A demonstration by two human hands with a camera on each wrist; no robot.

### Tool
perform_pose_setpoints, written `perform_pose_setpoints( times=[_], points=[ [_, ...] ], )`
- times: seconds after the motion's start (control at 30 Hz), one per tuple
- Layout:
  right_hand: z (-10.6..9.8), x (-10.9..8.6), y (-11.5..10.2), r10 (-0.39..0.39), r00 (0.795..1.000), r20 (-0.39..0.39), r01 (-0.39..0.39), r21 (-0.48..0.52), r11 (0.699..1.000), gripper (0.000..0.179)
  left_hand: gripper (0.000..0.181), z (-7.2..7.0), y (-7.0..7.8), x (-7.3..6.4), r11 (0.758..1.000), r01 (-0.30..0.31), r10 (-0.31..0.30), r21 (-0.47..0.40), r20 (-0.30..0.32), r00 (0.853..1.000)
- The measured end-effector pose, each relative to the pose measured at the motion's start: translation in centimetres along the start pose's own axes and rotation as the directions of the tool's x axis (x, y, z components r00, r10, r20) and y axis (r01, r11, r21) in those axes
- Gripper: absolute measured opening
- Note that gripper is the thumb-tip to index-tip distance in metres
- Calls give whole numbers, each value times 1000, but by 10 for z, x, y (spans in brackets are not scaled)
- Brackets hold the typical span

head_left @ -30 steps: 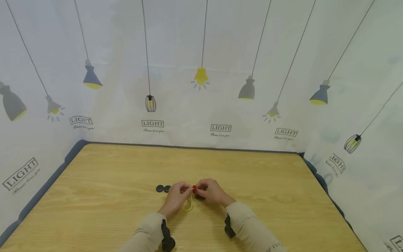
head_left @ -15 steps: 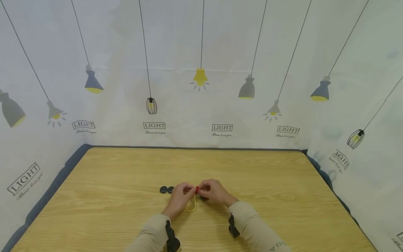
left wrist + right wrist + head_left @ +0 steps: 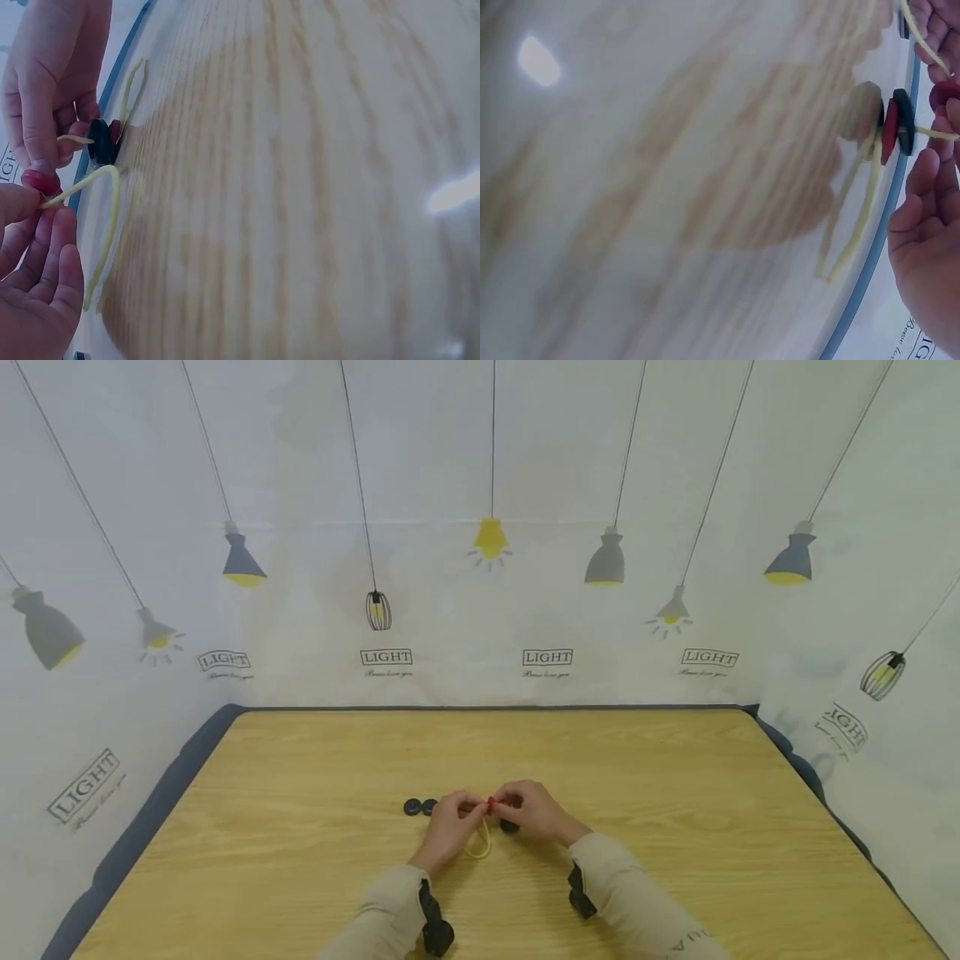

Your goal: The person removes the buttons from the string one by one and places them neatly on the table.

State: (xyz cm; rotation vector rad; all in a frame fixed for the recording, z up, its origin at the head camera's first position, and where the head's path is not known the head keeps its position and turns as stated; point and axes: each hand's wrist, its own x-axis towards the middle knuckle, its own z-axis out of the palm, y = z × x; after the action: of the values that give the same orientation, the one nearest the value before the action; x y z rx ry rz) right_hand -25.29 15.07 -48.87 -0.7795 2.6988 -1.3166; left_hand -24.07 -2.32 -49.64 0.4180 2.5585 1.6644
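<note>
Just above the middle of the table, both hands meet at a small red button (image 3: pixel 491 806). My right hand (image 3: pixel 534 814) pinches this button between thumb and fingers. Beside it, my left hand (image 3: pixel 452 827) pinches a yellow cord (image 3: pixel 114 202) close to the button's face, and the cord's slack loops down below. In the left wrist view, a dark button (image 3: pixel 101 142) and another red button (image 3: pixel 115 132) sit side by side on the cord under the right hand. The cord's other end (image 3: pixel 851 217) trails from them on the table. Fingers partly cover the pinched red button.
Two dark round buttons (image 3: pixel 412 807) lie flat on the wooden table (image 3: pixel 315 860), left of the left hand. A white backdrop (image 3: pixel 450 460) printed with lamps encloses the back and sides. Dark wrist cameras (image 3: pixel 437 935) are strapped under the beige sleeves (image 3: pixel 382 914).
The head view has shifted, so hands and table appear farther right. The hands stay together at the red button, which now looks more edge-on between the fingers.
</note>
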Motion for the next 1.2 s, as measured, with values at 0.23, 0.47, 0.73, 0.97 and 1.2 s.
perform_pose_setpoints(
  times=[0.23,0.47,0.73,0.97,1.2],
  points=[
    [-3,0,-3,15,1000,-12,-15,46,999,10,15,1,-2,1,1000,11,-11,-25,21,1000],
    [-5,-1,-3,21,999,-25,-21,14,1000,10,25,5,0,0,994,-18,22,-104,34,999],
    [-5,-1,-5,7,1000,-16,-6,46,999,10,27,5,2,-1,981,-38,49,-189,54,997],
    [-5,-1,-5,12,1000,-23,-10,53,999,11,29,5,5,-2,985,-16,26,-173,55,998],
    [-7,-2,-3,21,999,-37,-20,40,999,11,27,-3,21,-8,988,-4,11,-153,45,999]
  ],
)
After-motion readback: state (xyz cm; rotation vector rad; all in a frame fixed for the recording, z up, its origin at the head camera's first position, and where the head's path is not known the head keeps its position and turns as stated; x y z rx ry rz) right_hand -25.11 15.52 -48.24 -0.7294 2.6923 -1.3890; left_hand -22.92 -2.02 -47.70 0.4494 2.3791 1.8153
